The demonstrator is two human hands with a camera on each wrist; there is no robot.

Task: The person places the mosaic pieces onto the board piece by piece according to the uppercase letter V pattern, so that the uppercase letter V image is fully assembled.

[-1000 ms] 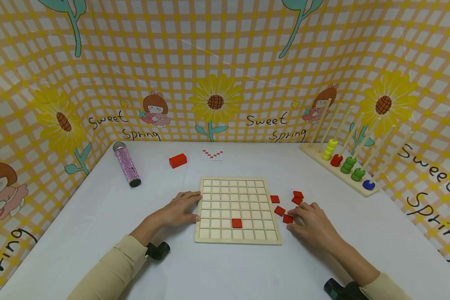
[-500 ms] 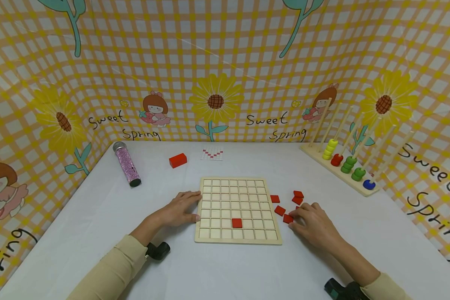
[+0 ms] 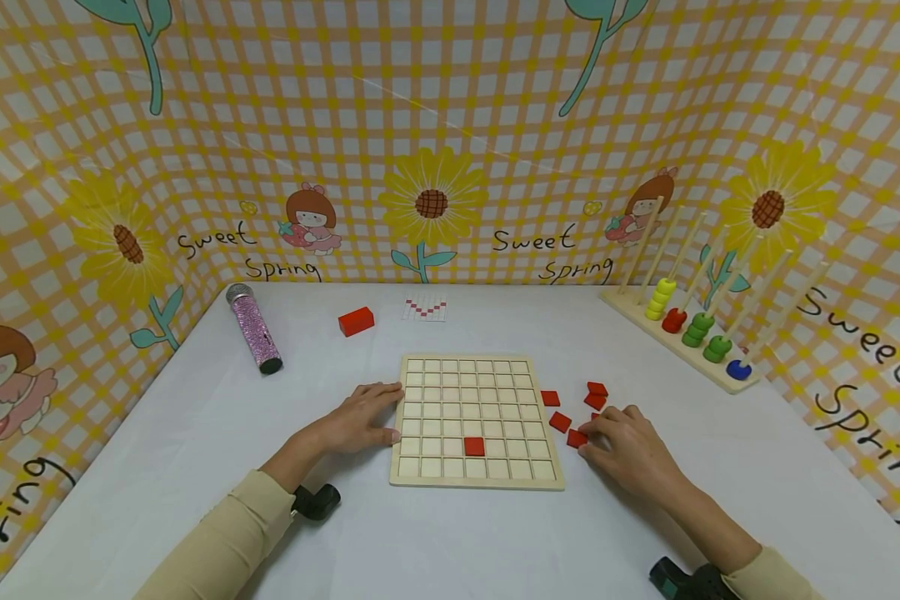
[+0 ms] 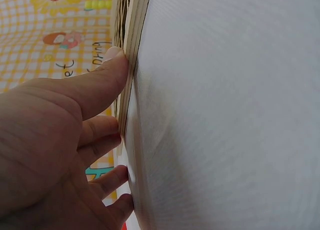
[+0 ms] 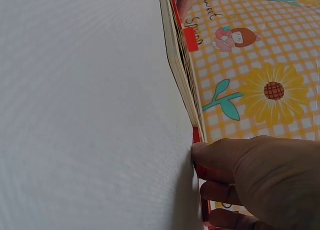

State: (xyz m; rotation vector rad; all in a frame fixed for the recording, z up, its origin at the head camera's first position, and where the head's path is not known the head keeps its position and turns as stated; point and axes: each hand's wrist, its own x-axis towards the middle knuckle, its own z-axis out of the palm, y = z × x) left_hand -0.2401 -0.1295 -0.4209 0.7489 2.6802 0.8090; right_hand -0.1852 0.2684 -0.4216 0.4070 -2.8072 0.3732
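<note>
A wooden grid board (image 3: 436, 482) lies flat on the table, with one red square tile (image 3: 475, 447) in a cell of its lower rows. My left hand (image 3: 354, 421) rests against the board's left edge, thumb and fingertips touching the rim (image 4: 131, 49). On the right side, several loose red tiles (image 3: 559, 422) lie beside the board. My right hand (image 3: 633, 446) is over the nearest of them, thumb and forefinger bent at the right part of a red tile (image 3: 577, 438). In the right wrist view the thumb (image 5: 201, 149) touches red pieces; the hand partly hides other tiles.
Behind the board lie a small pattern card (image 3: 424, 308) and a red block (image 3: 356, 322). A glittery pink microphone (image 3: 253, 329) is at the back left. At the right stands a wooden bead abacus (image 3: 678, 337) with upright rods. Patterned cloth surrounds the table.
My right hand has shifted very slightly to the right, and the tile at its fingertips has moved a touch with it. My left hand and the board stay still.
</note>
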